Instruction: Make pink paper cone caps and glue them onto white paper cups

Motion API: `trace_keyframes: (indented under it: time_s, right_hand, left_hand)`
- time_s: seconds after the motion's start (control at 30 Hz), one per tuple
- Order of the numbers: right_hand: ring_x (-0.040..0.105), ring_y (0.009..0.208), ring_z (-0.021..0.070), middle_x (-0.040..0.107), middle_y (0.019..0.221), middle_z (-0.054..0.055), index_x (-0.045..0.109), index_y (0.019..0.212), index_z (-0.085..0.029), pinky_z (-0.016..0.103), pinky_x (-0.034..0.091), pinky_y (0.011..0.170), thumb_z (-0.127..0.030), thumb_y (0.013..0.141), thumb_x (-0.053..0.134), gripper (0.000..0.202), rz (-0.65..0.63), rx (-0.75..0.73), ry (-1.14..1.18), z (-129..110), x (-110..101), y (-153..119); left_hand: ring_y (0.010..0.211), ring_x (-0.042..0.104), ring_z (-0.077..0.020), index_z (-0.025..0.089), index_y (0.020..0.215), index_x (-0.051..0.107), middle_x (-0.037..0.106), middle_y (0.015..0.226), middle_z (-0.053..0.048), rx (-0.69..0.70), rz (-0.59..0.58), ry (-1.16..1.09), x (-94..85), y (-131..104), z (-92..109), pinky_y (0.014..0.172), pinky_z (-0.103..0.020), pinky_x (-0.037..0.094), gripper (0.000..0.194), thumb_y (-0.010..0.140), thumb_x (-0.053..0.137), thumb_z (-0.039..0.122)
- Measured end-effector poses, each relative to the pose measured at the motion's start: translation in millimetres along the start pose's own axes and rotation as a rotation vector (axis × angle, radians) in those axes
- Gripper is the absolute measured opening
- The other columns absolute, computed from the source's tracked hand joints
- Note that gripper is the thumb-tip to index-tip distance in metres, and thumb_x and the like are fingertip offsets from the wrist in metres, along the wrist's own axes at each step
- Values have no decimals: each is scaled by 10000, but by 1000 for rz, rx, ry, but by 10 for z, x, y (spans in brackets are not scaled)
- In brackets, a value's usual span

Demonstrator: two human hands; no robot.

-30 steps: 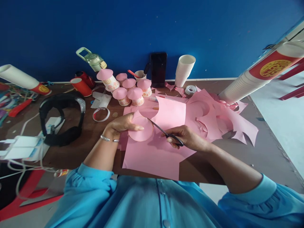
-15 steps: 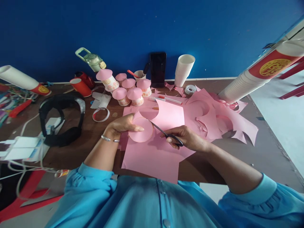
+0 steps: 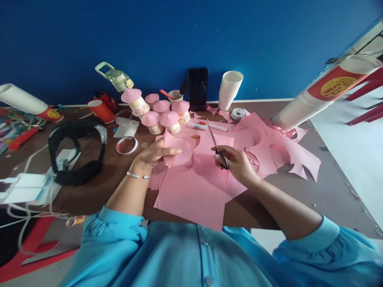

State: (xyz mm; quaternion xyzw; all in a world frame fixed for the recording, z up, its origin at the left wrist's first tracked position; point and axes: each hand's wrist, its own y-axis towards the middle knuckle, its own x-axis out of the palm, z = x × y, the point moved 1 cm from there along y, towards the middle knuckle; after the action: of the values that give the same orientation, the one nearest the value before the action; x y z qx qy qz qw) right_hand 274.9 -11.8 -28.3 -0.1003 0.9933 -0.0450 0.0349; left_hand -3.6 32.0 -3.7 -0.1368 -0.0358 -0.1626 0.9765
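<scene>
Between the thumb and fingers of my left hand (image 3: 157,154) is a pink paper circle (image 3: 182,153), with a bit of paper still sticking up at its upper left. My right hand (image 3: 235,161) grips a pair of scissors (image 3: 217,147) by the black handles, blades pointing away toward the markers and apart from the circle. Under both hands lie pink paper sheets (image 3: 191,199). Several paper cups with pink cone roofs (image 3: 169,121) stand just beyond my left hand.
Pink offcuts (image 3: 281,153) spread to the right, by a long stack of paper cups (image 3: 311,101). Markers (image 3: 215,126), a tape roll (image 3: 238,114), a phone (image 3: 198,89) and upright white cups (image 3: 229,89) sit toward the wall. A black headset (image 3: 77,151) and white chargers (image 3: 26,187) lie left.
The scissors have moved off the circle's edge to the right and turned to point more away from me. The strip of pink paper beside the circle has dropped onto the sheets.
</scene>
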Motion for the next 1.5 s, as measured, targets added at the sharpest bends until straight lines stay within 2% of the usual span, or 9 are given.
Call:
trace_keyframes:
  time_s: [0.27,0.37,0.47,0.73,0.9,1.03,1.13,1.27,1.5]
  right_hand:
    - [669,791,182,739,906,40,677,1225,-233,291,518,647,-516,872,755,459,153,-226,-311,17,-60,-11]
    - [672,789,182,747,921,46,664,1232,-224,294,517,646,-492,882,750,449,144,-246,-316,-42,-40,-39]
    - [674,807,182,747,945,51,650,1233,-219,299,515,669,-478,862,771,469,146,-256,-266,-156,3,-24]
    - [540,654,128,635,725,-20,672,1051,-186,269,415,593,-494,736,838,470,24,-151,83,-245,255,194]
    - [498,616,110,579,687,-53,644,1000,-201,262,381,577,-476,670,877,489,139,-110,279,-122,358,249]
    - [515,638,110,581,716,-60,611,1000,-230,255,403,589,-489,658,888,511,277,-134,398,-110,398,235]
    - [505,618,107,556,675,-76,586,972,-236,258,414,588,-500,649,898,521,213,-94,378,-52,453,184]
    - [558,649,122,591,700,-58,593,1010,-223,268,440,603,-547,678,885,548,43,-15,335,51,490,99]
    - [615,829,159,661,922,20,612,1172,-230,295,508,717,-656,829,752,564,87,-176,89,70,360,48]
  left_hand:
    - [647,653,-152,146,981,721,716,781,-10,118,186,-128,63,107,-21,476,-215,503,458,617,919,339]
    - [770,695,-163,156,1013,744,761,875,-30,171,205,-159,105,139,-57,643,-234,573,456,627,932,306]
    - [940,715,-208,152,1027,769,787,999,-70,168,138,-95,183,143,-75,822,-280,582,459,630,945,301]
    - [702,638,-184,135,763,773,726,724,-36,75,-122,254,429,74,2,636,-270,487,271,684,914,352]
    - [790,675,-175,153,862,746,750,836,-25,166,91,2,554,98,-68,718,-259,514,305,751,866,411]
    - [987,719,-213,181,1049,734,785,1029,-52,211,102,-247,795,74,-229,888,-305,550,346,793,829,394]
    - [947,731,-219,168,950,733,784,886,-45,205,185,-252,881,68,-340,896,-319,556,288,805,824,400]
    - [837,721,-199,159,895,726,762,812,-24,218,288,-247,768,95,-359,787,-294,555,278,792,835,393]
    - [787,701,-187,167,936,733,758,856,-26,288,410,-344,529,94,-223,731,-290,560,344,700,883,368]
